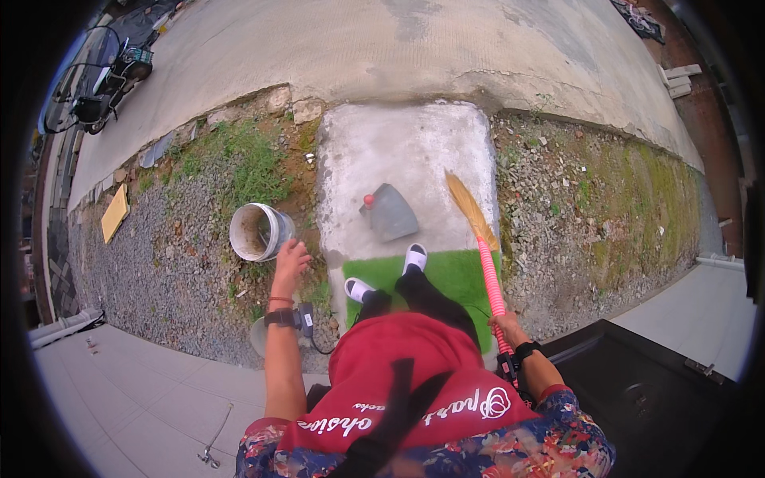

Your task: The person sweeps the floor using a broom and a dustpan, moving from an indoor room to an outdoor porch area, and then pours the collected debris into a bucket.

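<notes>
My right hand [507,330] grips the pink-and-white striped handle of a straw broom [472,209], whose bristles point away from me over the concrete slab. My left hand [291,262] is raised beside a white plastic bucket [254,233], with nothing in it and its fingers apart and slightly bent. The bucket leans on its side with a dirty inside showing; whether my fingertips touch it, I cannot tell. In front of my feet, a grey dustpan-like scoop [391,214] with a red knob [369,201] lies on the concrete slab [412,137].
A green turf mat [445,272] lies under my feet. Gravel and weeds [254,161] flank the slab on the left, rubble [556,179] on the right. A yellow board [115,214] lies at the left. A two-wheeler [113,83] stands far left. A dark door [633,388] is at lower right.
</notes>
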A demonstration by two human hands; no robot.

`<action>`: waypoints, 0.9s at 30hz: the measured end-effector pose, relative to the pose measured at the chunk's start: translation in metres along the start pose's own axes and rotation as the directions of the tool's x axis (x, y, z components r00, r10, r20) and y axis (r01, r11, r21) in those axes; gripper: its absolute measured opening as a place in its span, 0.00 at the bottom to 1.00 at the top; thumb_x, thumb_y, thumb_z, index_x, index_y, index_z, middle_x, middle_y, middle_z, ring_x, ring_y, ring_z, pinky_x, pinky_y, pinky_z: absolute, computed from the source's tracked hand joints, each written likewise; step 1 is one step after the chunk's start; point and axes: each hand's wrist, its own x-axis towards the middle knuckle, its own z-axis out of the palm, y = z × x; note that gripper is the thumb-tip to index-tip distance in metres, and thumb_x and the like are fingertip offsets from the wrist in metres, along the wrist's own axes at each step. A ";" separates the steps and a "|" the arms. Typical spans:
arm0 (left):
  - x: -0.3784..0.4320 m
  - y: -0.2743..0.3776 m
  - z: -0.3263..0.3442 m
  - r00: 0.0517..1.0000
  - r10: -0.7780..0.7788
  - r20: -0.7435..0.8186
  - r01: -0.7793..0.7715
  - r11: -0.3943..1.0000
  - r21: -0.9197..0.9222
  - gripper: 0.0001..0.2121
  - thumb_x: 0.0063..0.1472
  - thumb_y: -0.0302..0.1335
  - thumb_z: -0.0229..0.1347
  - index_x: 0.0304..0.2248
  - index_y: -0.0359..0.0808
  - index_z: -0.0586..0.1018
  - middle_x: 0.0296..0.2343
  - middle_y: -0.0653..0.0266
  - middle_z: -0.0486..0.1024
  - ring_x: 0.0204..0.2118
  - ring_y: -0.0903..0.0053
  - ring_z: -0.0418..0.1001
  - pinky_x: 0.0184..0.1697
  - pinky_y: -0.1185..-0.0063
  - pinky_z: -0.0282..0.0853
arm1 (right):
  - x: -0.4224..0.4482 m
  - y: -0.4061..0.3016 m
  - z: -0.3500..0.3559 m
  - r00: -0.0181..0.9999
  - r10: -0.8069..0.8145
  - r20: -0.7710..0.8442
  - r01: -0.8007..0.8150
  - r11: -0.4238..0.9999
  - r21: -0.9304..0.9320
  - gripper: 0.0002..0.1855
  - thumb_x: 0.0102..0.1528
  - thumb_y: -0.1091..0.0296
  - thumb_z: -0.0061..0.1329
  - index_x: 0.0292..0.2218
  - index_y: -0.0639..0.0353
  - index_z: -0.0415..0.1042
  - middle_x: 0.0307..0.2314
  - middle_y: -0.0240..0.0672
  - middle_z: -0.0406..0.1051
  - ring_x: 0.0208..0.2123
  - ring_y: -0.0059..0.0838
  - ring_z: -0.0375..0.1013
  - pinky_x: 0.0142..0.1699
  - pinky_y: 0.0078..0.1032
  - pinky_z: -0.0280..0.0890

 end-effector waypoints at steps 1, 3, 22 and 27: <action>0.009 0.010 0.013 1.000 -0.002 0.019 0.001 1.000 0.016 0.26 0.54 0.39 0.49 0.49 0.36 0.57 0.40 0.59 0.66 0.35 0.75 0.69 0.36 0.79 0.65 | 0.003 0.018 -0.004 1.000 0.012 -0.008 -0.012 1.000 0.020 0.07 0.36 0.81 0.48 0.21 0.64 0.62 0.10 0.33 0.62 0.09 0.24 0.61 0.13 0.20 0.57; 0.029 0.030 0.046 0.999 0.048 0.025 -0.051 0.990 0.128 0.30 0.54 0.40 0.49 0.52 0.36 0.53 0.42 0.58 0.62 0.37 0.74 0.67 0.37 0.78 0.64 | 0.007 0.046 -0.011 0.998 0.055 0.009 -0.055 0.958 0.280 0.06 0.37 0.82 0.47 0.21 0.66 0.63 0.10 0.35 0.63 0.09 0.26 0.62 0.13 0.21 0.57; 0.169 -0.001 0.208 0.721 -0.613 0.323 0.646 0.764 0.007 0.10 0.48 0.16 0.47 0.14 0.29 0.60 0.15 0.61 0.58 0.35 0.56 0.69 0.40 0.65 0.70 | -0.118 0.125 0.004 0.893 0.448 -0.030 -0.385 0.798 0.464 0.09 0.35 0.72 0.53 0.20 0.64 0.66 0.11 0.32 0.64 0.10 0.24 0.63 0.14 0.21 0.59; 0.195 -0.036 0.202 0.568 -0.770 0.290 0.823 0.534 -0.192 0.03 0.50 0.17 0.48 0.26 0.25 0.68 0.17 0.57 0.66 0.27 0.72 0.70 0.35 0.80 0.70 | -0.150 0.142 0.046 0.816 0.577 -0.032 -0.495 0.726 0.478 0.11 0.34 0.73 0.56 0.18 0.65 0.65 0.11 0.33 0.64 0.10 0.24 0.63 0.15 0.22 0.60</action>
